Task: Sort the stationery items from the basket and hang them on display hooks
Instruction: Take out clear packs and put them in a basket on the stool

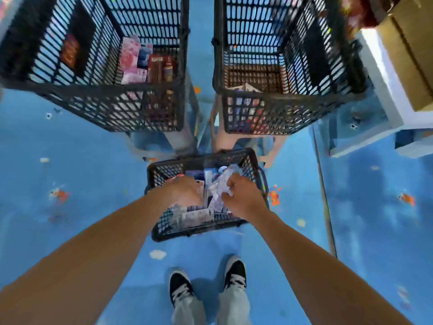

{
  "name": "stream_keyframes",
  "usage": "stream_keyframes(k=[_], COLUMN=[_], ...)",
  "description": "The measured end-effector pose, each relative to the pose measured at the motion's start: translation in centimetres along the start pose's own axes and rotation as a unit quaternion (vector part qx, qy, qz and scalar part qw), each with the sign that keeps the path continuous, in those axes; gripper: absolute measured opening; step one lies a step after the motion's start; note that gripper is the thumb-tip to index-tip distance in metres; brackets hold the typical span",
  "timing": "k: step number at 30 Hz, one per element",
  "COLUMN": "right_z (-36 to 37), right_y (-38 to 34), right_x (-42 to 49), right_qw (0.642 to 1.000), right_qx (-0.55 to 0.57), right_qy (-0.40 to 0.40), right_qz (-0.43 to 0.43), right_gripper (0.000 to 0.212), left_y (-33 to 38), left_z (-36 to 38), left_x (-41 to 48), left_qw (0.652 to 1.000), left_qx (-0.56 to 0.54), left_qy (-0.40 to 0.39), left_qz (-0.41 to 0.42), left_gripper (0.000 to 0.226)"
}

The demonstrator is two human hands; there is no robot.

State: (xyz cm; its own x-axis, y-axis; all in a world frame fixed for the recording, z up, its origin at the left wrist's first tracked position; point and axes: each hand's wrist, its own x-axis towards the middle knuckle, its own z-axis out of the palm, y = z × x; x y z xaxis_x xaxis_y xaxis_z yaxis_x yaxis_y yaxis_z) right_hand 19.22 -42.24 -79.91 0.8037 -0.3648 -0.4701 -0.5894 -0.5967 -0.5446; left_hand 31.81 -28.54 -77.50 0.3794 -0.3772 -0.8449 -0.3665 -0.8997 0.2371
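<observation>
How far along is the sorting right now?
Some packets sit in two raised black mesh baskets. Right hand grips a clear plastic packet in the small black mesh floor basket, left hand beside it. That basket holds many more; no hooks in view.

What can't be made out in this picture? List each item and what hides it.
Head view:
- packets in the floor basket: print blurred.
- left hand: grip hidden, fingers buried among packets.
- clear packet in right hand: label blurred.
- right tall basket: near goods behind mesh.
- display hooks: outside the frame.
</observation>
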Motion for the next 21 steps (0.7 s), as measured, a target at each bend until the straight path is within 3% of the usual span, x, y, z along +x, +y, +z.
stream_keyframes(k=[3, 6, 11, 14, 17, 21], right_z=[7.0, 12.8, 21.0, 24.7, 27.2, 30.0], right_y=[4.9, 8.1, 11.4, 11.8, 10.9, 9.8], right_x=[2.3, 5.6, 12.0, 16.5, 20.9, 25.7], right_qw=[0.999, 0.998, 0.995, 0.991, 0.987, 0.990], right_qx=[0.002, -0.023, -0.022, -0.031, -0.081, -0.056], right_qy=[-0.028, -0.047, -0.095, -0.127, -0.138, -0.125], right_qz=[0.030, 0.042, 0.025, 0.013, -0.016, -0.020], right_gripper=[0.022, 0.021, 0.024, 0.023, 0.025, 0.043], left_y=[-2.5, -5.9, -11.1, -13.1, -15.2, -17.7], left_z=[5.6, 10.8, 16.7, 18.6, 18.5, 16.6], left_x=[5.7, 11.5, 21.1, 26.1, 30.9, 34.6], left_qw=[1.000, 0.997, 0.992, 0.973, 0.959, 0.958], left_qx=[0.020, 0.025, 0.050, 0.135, 0.149, 0.166], left_qy=[0.021, 0.073, 0.083, 0.149, 0.202, 0.222], left_qz=[-0.007, -0.024, -0.084, -0.113, -0.132, -0.077], left_gripper=[0.040, 0.048, 0.072, 0.066, 0.070, 0.035])
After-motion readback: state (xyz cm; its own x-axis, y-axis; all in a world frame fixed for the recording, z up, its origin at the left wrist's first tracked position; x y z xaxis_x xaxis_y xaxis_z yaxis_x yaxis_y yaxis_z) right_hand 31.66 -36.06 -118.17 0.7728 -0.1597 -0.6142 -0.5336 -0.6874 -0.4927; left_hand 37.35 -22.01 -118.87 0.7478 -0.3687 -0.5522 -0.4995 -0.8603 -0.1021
